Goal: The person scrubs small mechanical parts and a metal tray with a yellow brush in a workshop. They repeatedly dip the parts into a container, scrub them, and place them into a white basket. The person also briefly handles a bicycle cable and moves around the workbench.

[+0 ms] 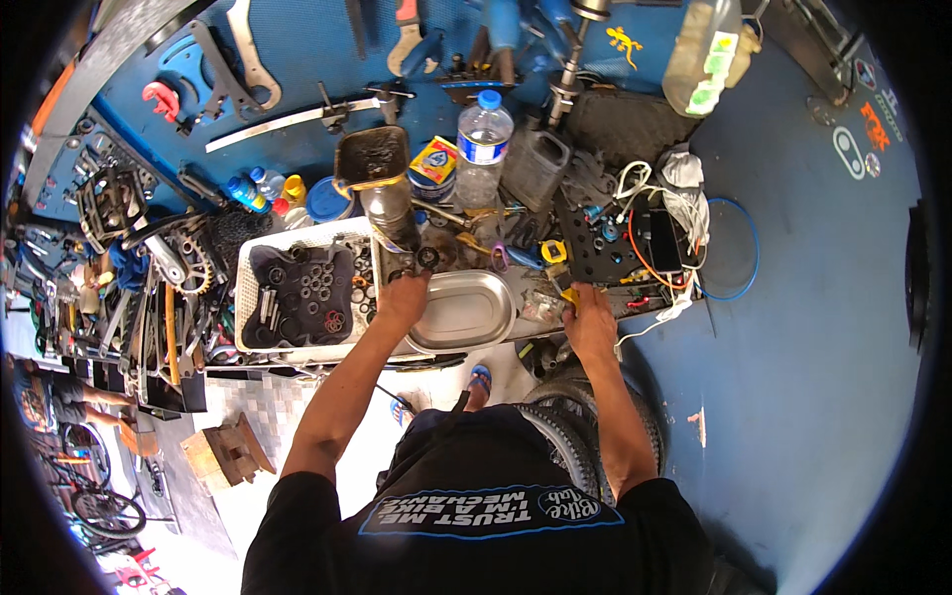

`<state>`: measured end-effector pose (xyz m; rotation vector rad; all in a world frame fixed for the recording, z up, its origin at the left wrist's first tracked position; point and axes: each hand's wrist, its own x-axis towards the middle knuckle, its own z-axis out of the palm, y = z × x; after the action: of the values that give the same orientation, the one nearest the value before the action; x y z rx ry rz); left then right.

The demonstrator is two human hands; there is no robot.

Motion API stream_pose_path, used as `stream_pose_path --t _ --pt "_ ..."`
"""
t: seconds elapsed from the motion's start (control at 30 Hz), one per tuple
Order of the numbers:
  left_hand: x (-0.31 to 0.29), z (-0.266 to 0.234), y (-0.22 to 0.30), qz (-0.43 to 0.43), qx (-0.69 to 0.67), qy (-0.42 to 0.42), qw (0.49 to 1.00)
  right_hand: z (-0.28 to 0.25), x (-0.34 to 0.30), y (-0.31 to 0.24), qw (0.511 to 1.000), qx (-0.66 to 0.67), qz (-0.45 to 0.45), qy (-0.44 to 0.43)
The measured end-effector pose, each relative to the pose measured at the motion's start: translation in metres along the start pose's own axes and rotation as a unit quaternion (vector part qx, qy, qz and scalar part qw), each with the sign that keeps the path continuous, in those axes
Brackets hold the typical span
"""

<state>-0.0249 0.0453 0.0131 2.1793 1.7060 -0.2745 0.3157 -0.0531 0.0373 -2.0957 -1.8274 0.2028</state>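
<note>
My left hand is at the left end of an oval metal tray, its fingers closed by a small dark round part. Just beyond it stands a clear bottle with dark contents, a dirty square-topped container behind it. To its left is a white plastic basket with a dark liner holding rings and small cylinders. My right hand is right of the tray, fingers closed around a small yellow-edged thing, mostly hidden. A small clear plastic bag lies beside it.
Behind stand a water bottle, a yellow-and-red box and a grey jug. A yellow tape measure, a phone and white cables lie right. Tools hang on the blue wall. Tires stand below the bench.
</note>
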Motion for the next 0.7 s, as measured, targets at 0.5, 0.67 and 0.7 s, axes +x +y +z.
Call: stream_pose_path --t 0.5,0.67,0.7 --pt "-0.112 0.049 -0.007 0.202 0.050 0.179 0.962 0.067 0.014 -0.080 0.967 0.071 -0.227 -0.096" --pt "-0.120 0.064 -0.010 0.205 0.033 0.236 0.949 0.065 0.023 -0.082 0.962 0.099 -0.226 -0.114" --pt "-0.119 0.065 -0.010 0.202 0.024 0.256 0.945 0.064 0.023 -0.083 0.962 0.110 -0.219 -0.122"
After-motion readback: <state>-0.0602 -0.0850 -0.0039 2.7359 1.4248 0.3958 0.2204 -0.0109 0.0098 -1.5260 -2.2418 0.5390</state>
